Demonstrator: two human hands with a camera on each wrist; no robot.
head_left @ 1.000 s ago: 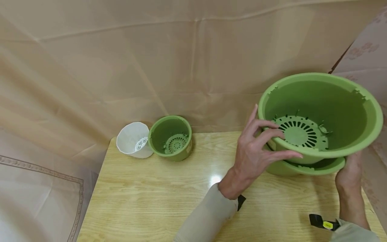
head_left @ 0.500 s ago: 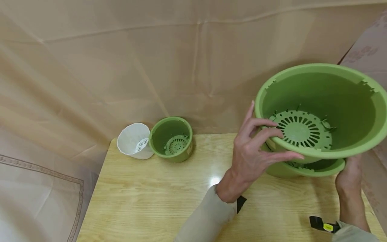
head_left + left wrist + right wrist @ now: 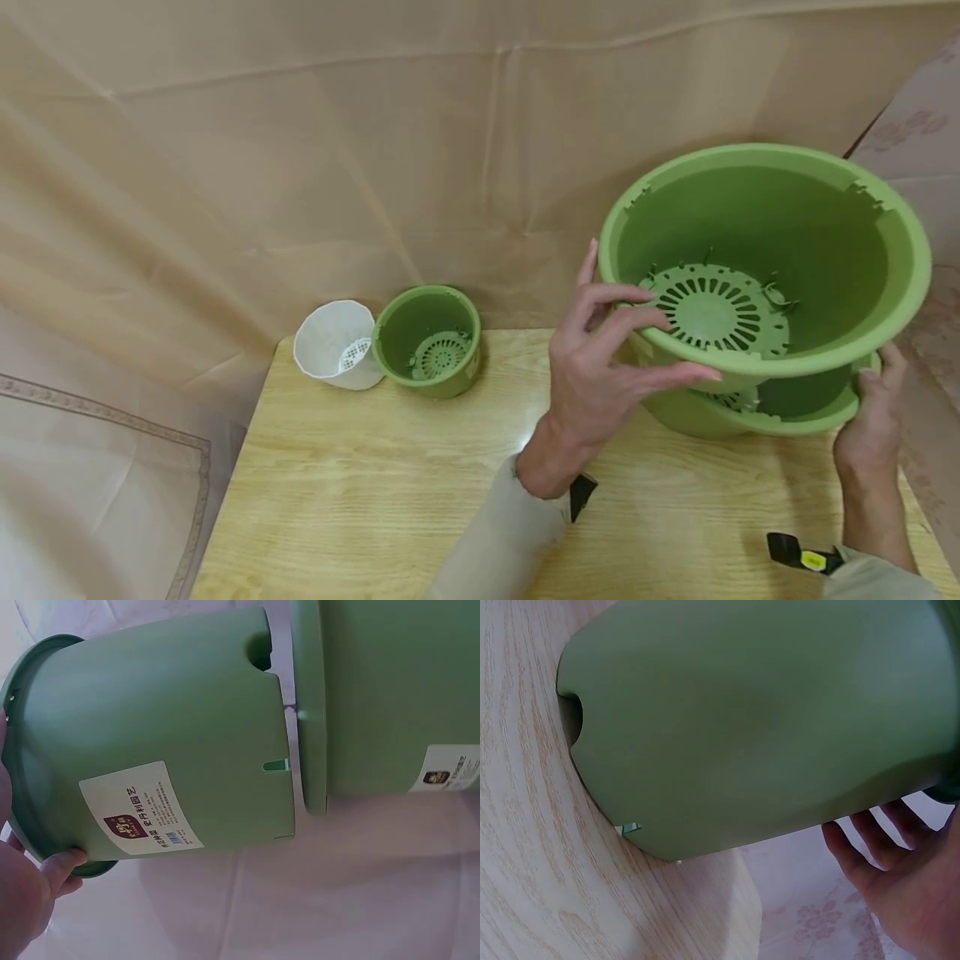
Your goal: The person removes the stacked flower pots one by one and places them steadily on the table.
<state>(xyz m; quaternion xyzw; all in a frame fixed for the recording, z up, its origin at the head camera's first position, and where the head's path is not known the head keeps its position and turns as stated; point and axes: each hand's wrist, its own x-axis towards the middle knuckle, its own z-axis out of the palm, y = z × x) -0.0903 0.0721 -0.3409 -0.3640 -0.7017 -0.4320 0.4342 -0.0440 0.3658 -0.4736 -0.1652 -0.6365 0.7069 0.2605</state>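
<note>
My left hand (image 3: 600,367) pinches the left rim of a large green plastic flowerpot (image 3: 825,250), which has a slotted base. This pot is held above a second green flowerpot (image 3: 697,417); in the left wrist view, a narrow gap shows between the upper pot's base and the lower pot's rim (image 3: 311,750). At the lower pot's right side, my right hand (image 3: 870,425) grips it near the rim. Its fingers (image 3: 874,840) lie along the lower pot's outer wall in the right wrist view. A printed label (image 3: 142,810) is on the upper pot's side.
On the wooden table (image 3: 360,483), a smaller green flowerpot (image 3: 442,387) stands at the back left. Beside it, a white pot (image 3: 322,346) with a perforated base leans slightly. Beige cloth (image 3: 450,167) hangs behind the table.
The upper pot has risen away from the lower one, then shifted left with my left hand. More of the lower pot's inside shows, and my right fingers now show at its rim.
</note>
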